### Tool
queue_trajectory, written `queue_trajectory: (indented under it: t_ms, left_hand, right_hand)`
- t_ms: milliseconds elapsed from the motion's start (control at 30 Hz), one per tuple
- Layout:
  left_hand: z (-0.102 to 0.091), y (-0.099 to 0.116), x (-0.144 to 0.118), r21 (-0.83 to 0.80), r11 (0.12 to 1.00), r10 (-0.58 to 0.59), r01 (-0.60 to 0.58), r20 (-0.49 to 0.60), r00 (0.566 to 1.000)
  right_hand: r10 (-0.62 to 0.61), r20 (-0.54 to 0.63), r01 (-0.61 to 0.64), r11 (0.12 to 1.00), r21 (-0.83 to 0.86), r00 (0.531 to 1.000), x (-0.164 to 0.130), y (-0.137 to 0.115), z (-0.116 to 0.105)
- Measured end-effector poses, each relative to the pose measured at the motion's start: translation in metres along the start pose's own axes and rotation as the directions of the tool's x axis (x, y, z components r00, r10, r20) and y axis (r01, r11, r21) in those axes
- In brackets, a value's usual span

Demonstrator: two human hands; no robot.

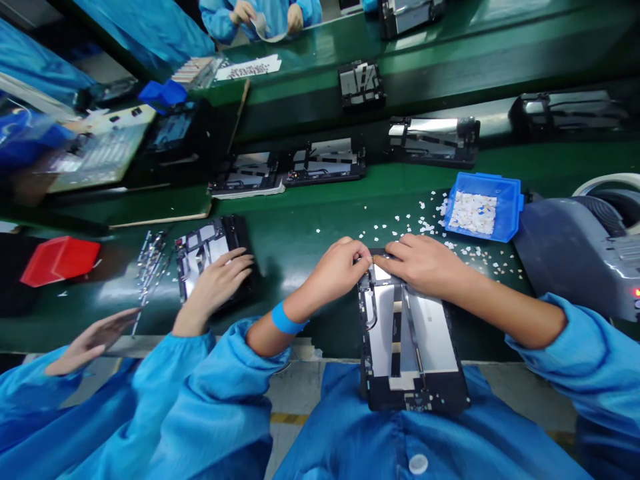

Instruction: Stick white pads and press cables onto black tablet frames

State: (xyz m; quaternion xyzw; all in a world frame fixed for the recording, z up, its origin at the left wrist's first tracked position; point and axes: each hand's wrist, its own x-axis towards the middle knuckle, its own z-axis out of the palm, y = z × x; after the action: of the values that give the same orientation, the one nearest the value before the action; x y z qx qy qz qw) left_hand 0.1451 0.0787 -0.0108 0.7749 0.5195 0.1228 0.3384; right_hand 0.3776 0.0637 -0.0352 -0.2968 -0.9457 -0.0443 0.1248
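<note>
Across the near edge of the worktop (295,233), right of centre: tablet (413,347), insides bare, near end out over the lap. Left hand (346,265) closed to a pinch at its far left corner; whether anything small is held, cannot tell. Right hand (419,264) bent over the far edge, touching; grip unclear. Pale cells (443,327) and dark strip (397,340) look already seated; no cover on. Work at the far end seems unfinished. White bits (473,213) plentiful in blue bin (509,200), others strewn beside it. More open tablets (433,141) farther off.
</note>
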Motion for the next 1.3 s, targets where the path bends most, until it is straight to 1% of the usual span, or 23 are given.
queue_trajectory:
  t_ms: [167,300,367,433,500,567,667,733,867,933,1033,1167,1233,1300]
  left_hand:
    - [0.007,-0.002,-0.004,0.022,1.0,0.016,-0.014,-0.057,0.998]
    - [0.02,-0.003,-0.011,0.008,1.0,-0.004,0.005,-0.166,0.986]
    - [0.027,-0.006,-0.013,-0.064,0.997,-0.049,0.034,-0.239,0.97]
    - [0.034,-0.01,-0.011,-0.182,0.98,-0.131,0.082,-0.278,0.952]
    - [0.039,-0.013,-0.008,-0.315,0.939,-0.227,0.14,-0.261,0.938]
    - [0.043,-0.014,-0.004,-0.424,0.886,-0.296,0.187,-0.207,0.933]
    - [0.046,-0.012,-0.001,-0.525,0.824,-0.338,0.214,-0.152,0.929]
    - [0.047,-0.009,-0.003,-0.534,0.82,-0.336,0.205,-0.16,0.928]
    - [0.044,-0.009,-0.009,-0.498,0.853,-0.31,0.152,-0.249,0.918]
    - [0.043,-0.012,-0.011,-0.507,0.849,-0.31,0.146,-0.254,0.916]
    - [0.041,-0.016,-0.009,-0.515,0.845,-0.293,0.143,-0.222,0.93]
    - [0.037,-0.016,0.003,-0.514,0.843,-0.279,0.162,-0.16,0.947]
    - [0.033,-0.014,0.009,-0.534,0.827,-0.276,0.175,-0.114,0.954]
    - [0.028,-0.013,0.014,-0.555,0.805,-0.273,0.208,-0.037,0.961]
  right_hand:
    - [-0.008,-0.009,0.008,1.0,0.004,1.0,0.0,0.0,-0.001]
    - [-0.008,-0.013,0.008,1.0,0.008,1.0,0.001,0.0,-0.002]
    - [-0.007,-0.015,0.008,1.0,0.011,1.0,0.001,0.0,-0.002]
    - [-0.012,-0.015,0.012,1.0,0.012,1.0,0.0,0.0,-0.002]
    - [-0.016,-0.011,0.016,1.0,0.011,1.0,0.0,0.001,-0.002]
    - [-0.014,-0.007,0.014,1.0,0.01,1.0,0.0,0.001,-0.002]
    - [-0.003,-0.005,0.003,1.0,0.012,1.0,-0.001,0.0,-0.002]
    - [0.006,-0.008,-0.006,1.0,0.012,1.0,-0.002,0.0,-0.002]
    - [0.008,-0.024,-0.008,1.0,0.002,1.0,-0.002,-0.001,-0.002]
    - [0.004,-0.023,-0.004,1.0,-0.002,1.0,-0.002,-0.001,-0.002]
    - [0.005,-0.003,-0.005,1.0,0.005,1.0,-0.002,-0.001,-0.002]
    - [0.015,0.01,-0.015,1.0,0.016,1.0,-0.002,-0.002,-0.001]
    - [0.017,0.009,-0.017,1.0,0.016,1.0,-0.001,-0.003,-0.001]
    - [0.021,0.003,-0.021,1.0,0.017,1.0,-0.002,-0.003,0.0]
